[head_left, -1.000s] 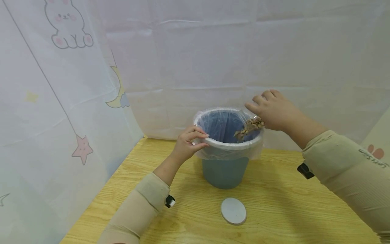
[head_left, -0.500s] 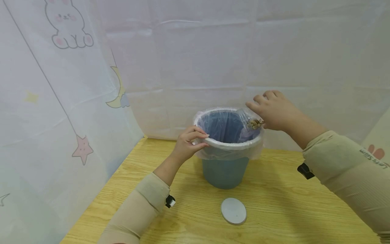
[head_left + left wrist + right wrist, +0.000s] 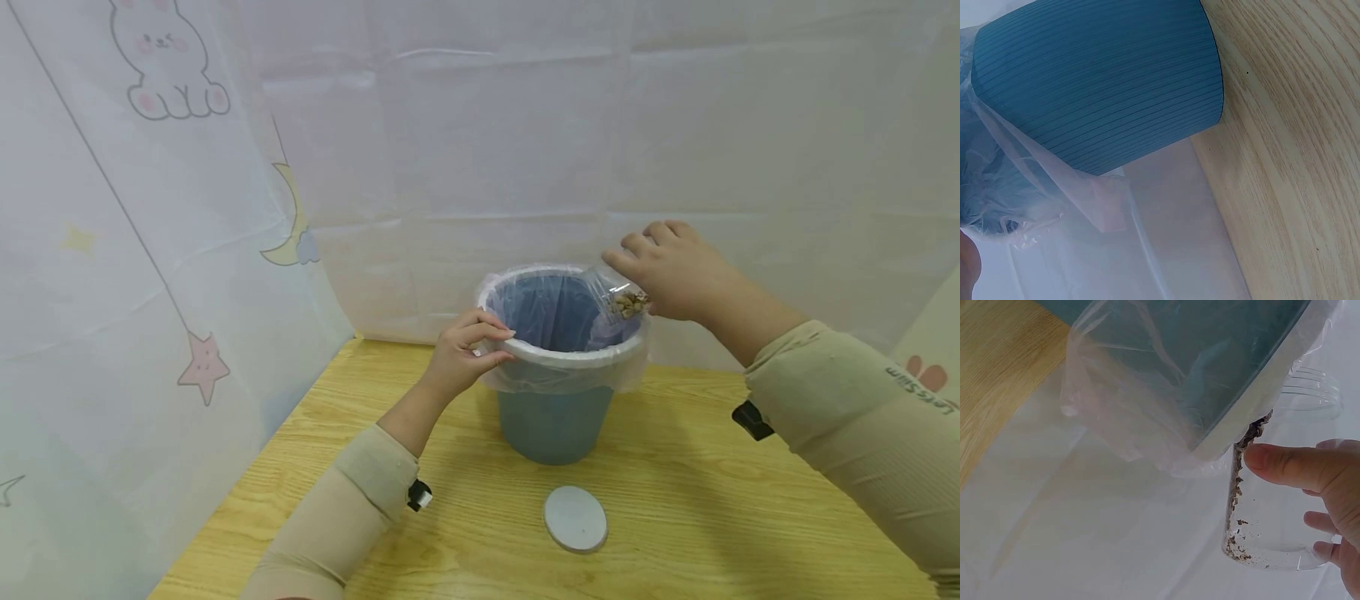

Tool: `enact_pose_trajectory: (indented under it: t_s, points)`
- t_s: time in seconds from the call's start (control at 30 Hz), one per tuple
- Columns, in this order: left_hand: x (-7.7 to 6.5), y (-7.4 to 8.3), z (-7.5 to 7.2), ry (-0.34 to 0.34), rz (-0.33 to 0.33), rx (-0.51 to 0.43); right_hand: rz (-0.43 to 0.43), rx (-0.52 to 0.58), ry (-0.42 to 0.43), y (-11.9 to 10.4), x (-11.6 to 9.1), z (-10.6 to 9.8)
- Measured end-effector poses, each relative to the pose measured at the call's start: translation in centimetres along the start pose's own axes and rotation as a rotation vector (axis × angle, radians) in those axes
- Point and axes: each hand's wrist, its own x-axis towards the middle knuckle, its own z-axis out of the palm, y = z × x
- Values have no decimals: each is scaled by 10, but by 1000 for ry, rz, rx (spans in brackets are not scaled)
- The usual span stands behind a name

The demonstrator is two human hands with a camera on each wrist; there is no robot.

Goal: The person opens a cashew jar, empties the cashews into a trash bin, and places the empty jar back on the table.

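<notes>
A blue ribbed trash can point(image 3: 555, 425) stands upright on the table, its rim wrapped in a clear plastic liner point(image 3: 566, 380). At the rim's left side my left hand point(image 3: 456, 354) pinches the edge between thumb and fingers; only a fingertip point(image 3: 967, 269) shows in the left wrist view. My right hand point(image 3: 678, 271) grips a clear jar point(image 3: 1279, 512), tilted with its mouth over the can's right side. Dry brown bits point(image 3: 628, 305) lie inside the jar along its lower wall, with a darker clump near the thumb in the right wrist view.
A round white lid point(image 3: 575, 518) lies flat on the wooden table point(image 3: 420, 550) in front of the can. Pale printed sheets point(image 3: 487, 167) hang behind and to the left, close to the table's back edge.
One second ago brown bits stretched from the jar past its mouth into the can. Now a smaller clump shows inside the jar. The left hand has stayed in place.
</notes>
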Motion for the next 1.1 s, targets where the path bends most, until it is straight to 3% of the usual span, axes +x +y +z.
enact_pose_trajectory:
  t_s: [0.53, 1.1]
  points:
    - [0, -1, -1, -1, -5, 1, -35, -57, 55, -3, -1, -3]
    - [1, 1, -2, -2, -18, -16, -50, -68, 49, -3, 1, 0]
